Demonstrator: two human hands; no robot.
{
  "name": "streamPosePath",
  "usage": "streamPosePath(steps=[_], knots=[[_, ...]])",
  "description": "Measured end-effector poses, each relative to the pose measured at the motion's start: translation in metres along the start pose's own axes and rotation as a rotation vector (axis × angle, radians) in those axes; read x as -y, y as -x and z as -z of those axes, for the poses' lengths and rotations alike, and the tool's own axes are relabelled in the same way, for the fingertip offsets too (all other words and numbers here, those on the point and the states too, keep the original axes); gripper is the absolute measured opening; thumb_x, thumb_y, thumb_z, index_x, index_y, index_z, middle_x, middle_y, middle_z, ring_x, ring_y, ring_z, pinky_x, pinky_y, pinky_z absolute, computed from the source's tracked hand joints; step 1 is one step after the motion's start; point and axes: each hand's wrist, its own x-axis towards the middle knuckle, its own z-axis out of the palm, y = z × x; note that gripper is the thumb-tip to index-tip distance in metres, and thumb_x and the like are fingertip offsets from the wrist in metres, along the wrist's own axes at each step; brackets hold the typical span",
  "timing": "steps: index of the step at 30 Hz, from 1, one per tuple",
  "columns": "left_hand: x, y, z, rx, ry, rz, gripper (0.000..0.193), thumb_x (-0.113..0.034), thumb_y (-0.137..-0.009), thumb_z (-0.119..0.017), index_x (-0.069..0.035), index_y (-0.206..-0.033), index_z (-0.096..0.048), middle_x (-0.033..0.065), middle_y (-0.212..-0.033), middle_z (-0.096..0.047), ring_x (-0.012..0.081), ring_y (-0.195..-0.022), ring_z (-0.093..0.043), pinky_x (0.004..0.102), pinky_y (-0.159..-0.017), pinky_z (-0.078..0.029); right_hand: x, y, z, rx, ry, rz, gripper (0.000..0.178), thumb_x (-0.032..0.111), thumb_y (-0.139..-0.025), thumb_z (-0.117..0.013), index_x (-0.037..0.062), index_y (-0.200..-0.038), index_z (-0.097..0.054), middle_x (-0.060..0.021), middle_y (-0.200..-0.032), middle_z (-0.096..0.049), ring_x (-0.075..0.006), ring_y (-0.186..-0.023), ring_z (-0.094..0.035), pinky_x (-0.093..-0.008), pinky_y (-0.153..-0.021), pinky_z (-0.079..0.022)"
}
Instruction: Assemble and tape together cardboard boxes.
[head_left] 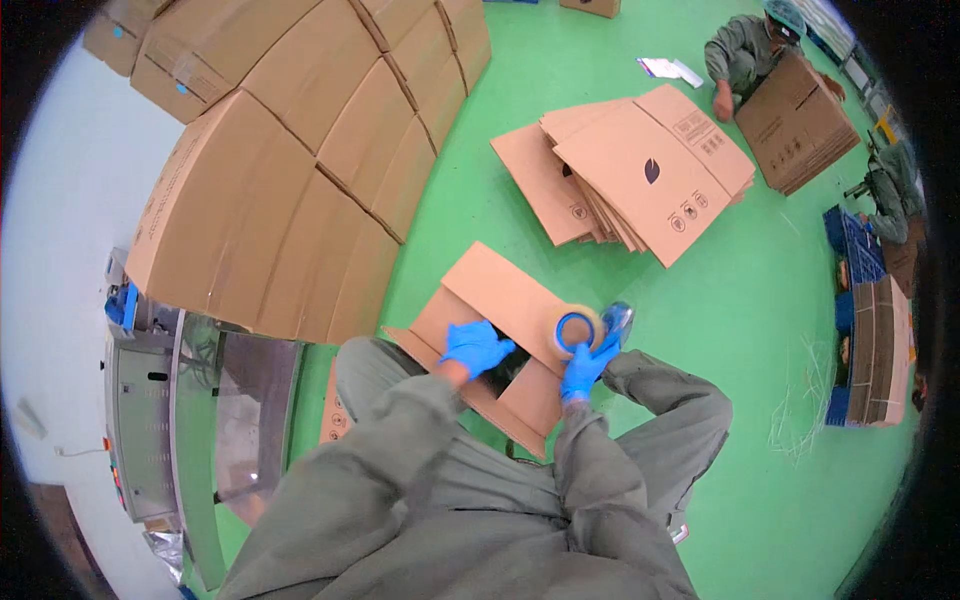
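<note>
Gripping round tan tape roll with blue-gloved right hand, blue-gloved left hand, grasp unclear, over part-open brown cardboard box, dark inside

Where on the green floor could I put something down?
Bare green floor lies between the flat cartons and blue pallet, and between those cartons and the stacked boxes. It's crowded around the open box: left hand, right hand, tape roll.
</note>
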Motion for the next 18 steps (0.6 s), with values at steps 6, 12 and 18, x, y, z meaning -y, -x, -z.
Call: streamPosePath(steps=[6,12,18], knots=[[0.058,0.057,-0.01,-0.656,-0.167,-0.365,0.07,-0.048,-0.086,-0.053,-0.01,-0.142,-0.036,0.0187,-0.142,-0.039,0.033,-0.134,-0.034,0.0535,-0.111,-0.014,-0.041,-0.005,0.025,0.228,-0.001,-0.541,0.048,0.003,-0.077,-0.053,0.0001,-0.125,-0.044,-0.0067,-0.107,-0.055,-0.015,-0.092,-0.054,-0.0298,-0.078,-0.048],[0.007,-0.048,-0.005,-0.721,-0.061,-0.386,0.067,-0.034,-0.089,-0.05,-0.005,-0.145,-0.028,0.0171,-0.149,-0.029,0.0314,-0.138,-0.027,0.0529,-0.112,-0.014,-0.036,-0.011,0.02,0.402,-0.025,-0.476,0.042,0.003,-0.077,-0.053,-0.0001,-0.118,-0.045,-0.0061,-0.106,-0.054,-0.0151,-0.092,-0.052,-0.0275,-0.078,-0.046],[0.011,-0.101,-0.029,-0.642,-0.055,-0.338,0.067,-0.036,-0.091,-0.047,-0.005,-0.146,-0.026,0.0156,-0.151,-0.024,0.031,-0.14,-0.023,0.0527,-0.113,-0.014,-0.002,0.017,0.022,0.364,0.137,-0.162,0.061,0.006,-0.071,-0.06,0.0072,-0.13,-0.045,-0.0076,-0.104,-0.057,-0.0222,-0.092,-0.056,-0.0327,-0.076,-0.049]])
